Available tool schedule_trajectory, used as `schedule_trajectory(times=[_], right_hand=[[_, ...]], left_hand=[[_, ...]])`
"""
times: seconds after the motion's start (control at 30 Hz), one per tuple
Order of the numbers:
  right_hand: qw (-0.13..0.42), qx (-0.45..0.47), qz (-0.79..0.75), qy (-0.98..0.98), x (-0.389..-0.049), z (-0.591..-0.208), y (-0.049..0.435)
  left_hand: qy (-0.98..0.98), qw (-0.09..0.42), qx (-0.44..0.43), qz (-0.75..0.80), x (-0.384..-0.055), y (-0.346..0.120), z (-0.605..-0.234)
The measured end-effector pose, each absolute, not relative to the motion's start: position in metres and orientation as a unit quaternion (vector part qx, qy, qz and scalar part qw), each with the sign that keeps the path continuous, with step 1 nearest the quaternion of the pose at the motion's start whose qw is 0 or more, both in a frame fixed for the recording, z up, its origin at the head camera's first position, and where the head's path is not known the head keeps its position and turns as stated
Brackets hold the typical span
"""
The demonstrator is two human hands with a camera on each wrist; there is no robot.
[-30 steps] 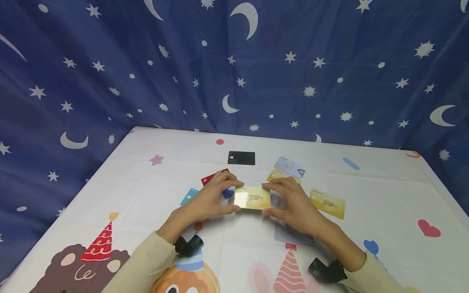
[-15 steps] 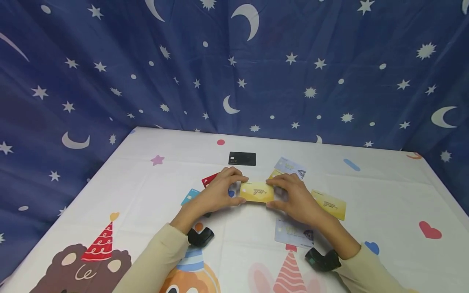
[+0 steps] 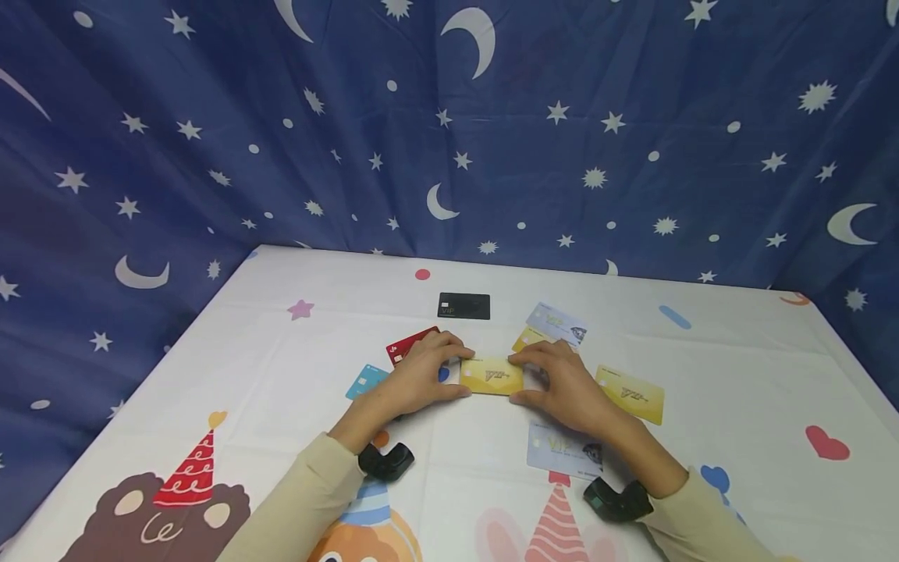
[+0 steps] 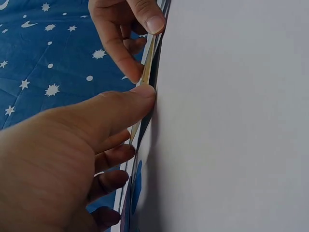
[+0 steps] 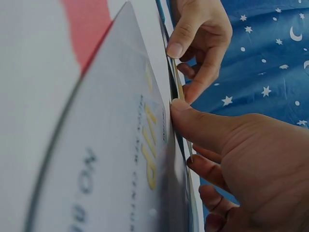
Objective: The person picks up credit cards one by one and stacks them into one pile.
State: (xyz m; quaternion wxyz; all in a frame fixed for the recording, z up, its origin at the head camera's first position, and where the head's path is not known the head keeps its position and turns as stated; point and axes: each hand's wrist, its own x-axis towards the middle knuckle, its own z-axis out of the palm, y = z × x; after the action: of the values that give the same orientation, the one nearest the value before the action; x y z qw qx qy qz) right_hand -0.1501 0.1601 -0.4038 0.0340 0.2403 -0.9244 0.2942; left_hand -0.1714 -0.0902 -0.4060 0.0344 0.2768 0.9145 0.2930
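A gold card (image 3: 492, 376) sits low over the middle of the white tabletop, level or nearly so. My left hand (image 3: 424, 376) pinches its left end between thumb and fingers; my right hand (image 3: 562, 388) does the same at the right end. From the left wrist view, the left thumb (image 4: 140, 94) presses the near edge, and a dark strip shows just under the gold edge; I cannot tell whether it is another card or shadow. A silver VIP card (image 3: 555, 449) lies by the right wrist, large in the right wrist view.
Around the hands lie a black VIP card (image 3: 463, 306), a red card (image 3: 407, 346), a blue card (image 3: 365, 381), and a silver card (image 3: 558, 320) overlapping a gold one (image 3: 528, 338). Another gold card (image 3: 635, 396) is right of the right forearm. A starry blue curtain (image 3: 449, 133) stands behind.
Both hands have shifted the gold card slightly right, raised it away from me, then brought it back down a little. Its glare is gone. The silver card by the right wrist is less covered.
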Motion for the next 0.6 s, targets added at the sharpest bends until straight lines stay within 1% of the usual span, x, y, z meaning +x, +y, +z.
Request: schedule_trajectory(times=[0.27,0.6], right_hand=[[0.047,0.251,0.287,-0.923,-0.15,-0.4085,0.1636],[0.054,0.254,0.274,-0.926,-0.1487,-0.4111,0.1647]], left_hand=[[0.914,0.026,0.277,0.296,-0.1712,-0.0913,-0.4082],[0.916,0.036,0.272,0.291,-0.171,-0.0909,-0.4093]])
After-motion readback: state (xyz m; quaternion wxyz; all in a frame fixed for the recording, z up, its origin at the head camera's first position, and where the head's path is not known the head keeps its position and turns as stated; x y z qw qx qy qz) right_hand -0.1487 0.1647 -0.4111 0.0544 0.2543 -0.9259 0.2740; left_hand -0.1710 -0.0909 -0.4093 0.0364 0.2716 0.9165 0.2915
